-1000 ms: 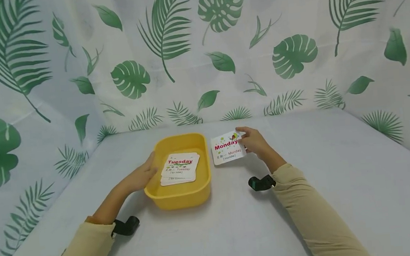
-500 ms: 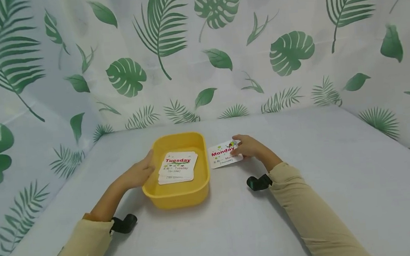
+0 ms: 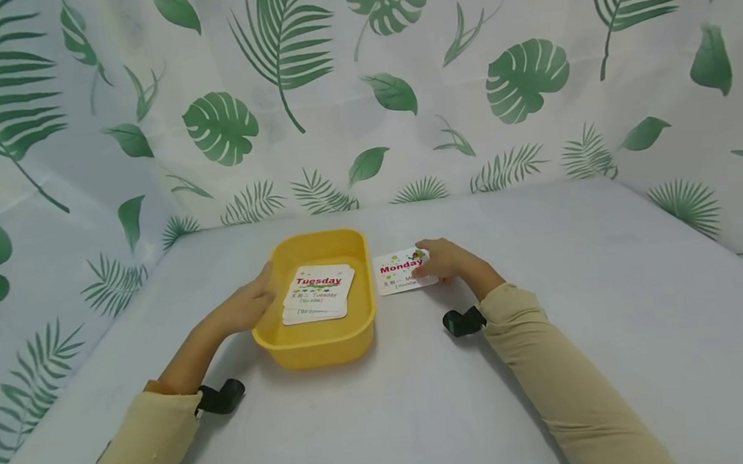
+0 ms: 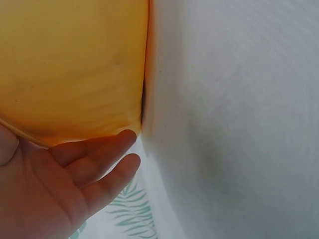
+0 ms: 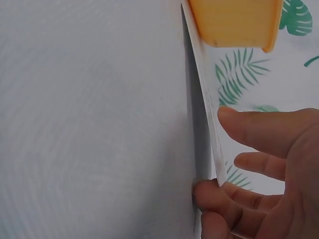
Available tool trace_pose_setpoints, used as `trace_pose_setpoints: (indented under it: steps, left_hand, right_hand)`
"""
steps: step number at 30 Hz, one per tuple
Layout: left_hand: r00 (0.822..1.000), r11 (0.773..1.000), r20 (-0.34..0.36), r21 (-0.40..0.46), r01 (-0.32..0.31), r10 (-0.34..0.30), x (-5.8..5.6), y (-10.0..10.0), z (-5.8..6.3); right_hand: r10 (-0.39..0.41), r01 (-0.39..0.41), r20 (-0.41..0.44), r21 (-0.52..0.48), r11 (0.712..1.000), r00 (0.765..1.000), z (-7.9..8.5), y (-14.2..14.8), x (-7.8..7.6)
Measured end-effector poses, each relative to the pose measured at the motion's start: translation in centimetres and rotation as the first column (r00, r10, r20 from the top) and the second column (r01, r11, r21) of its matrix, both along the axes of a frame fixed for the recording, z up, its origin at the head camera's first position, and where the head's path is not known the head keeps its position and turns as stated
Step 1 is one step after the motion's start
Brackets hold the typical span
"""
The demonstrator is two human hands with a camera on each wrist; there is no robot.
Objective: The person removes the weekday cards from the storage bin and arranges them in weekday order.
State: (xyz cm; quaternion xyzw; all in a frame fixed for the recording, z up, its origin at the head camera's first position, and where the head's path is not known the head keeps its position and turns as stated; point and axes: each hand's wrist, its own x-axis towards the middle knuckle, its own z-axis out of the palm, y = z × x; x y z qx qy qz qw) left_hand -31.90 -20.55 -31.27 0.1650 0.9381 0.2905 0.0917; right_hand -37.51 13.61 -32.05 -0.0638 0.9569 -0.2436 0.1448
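A yellow plastic tray holds a small stack of white cards, the top one printed "Tuesday". My left hand is at the tray's left side; in the left wrist view its fingers stretch along the outer wall, fairly straight. Right of the tray, my right hand pinches the right part of a "Monday" card. From the right wrist view, the thumb is on the card's upper face and a bent finger is under its edge. That edge is tilted up from the tabletop, and its far end lies low near the tray.
A white cloth covers the table. Behind it and along both sides hangs a white curtain with green leaf prints. Black wrist cameras stick out from both beige sleeves.
The right hand has lowered the "Monday" card and shifted it slightly left, flatter over the table beside the tray. My left hand stays at the tray. The head view has shifted a little.
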Motion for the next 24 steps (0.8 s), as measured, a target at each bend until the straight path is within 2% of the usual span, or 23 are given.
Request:
trace_pose_setpoints:
  steps: [5,14,20,24]
  left_hand:
    - [1.0,1.0,0.001,0.0,-0.009,0.009,-0.06,0.09,-0.09]
    - [1.0,1.0,0.006,0.03,0.007,-0.008,-0.34,0.01,-0.34]
    - [1.0,1.0,0.011,0.028,-0.004,0.004,-0.27,-0.15,-0.32]
    - [1.0,1.0,0.008,0.03,-0.005,0.004,-0.27,-0.15,-0.33]
  right_hand:
    - [0.0,0.0,0.015,0.038,0.999,1.0,0.23,-0.27,0.09]
    - [0.029,-0.027,-0.014,0.13,0.991,0.999,0.2,-0.54,-0.07]
    - [0.031,-0.029,-0.009,0.14,0.99,0.999,0.16,-0.83,0.0]
    - [0.061,-0.054,-0.036,0.174,0.983,0.997,0.2,-0.78,-0.02]
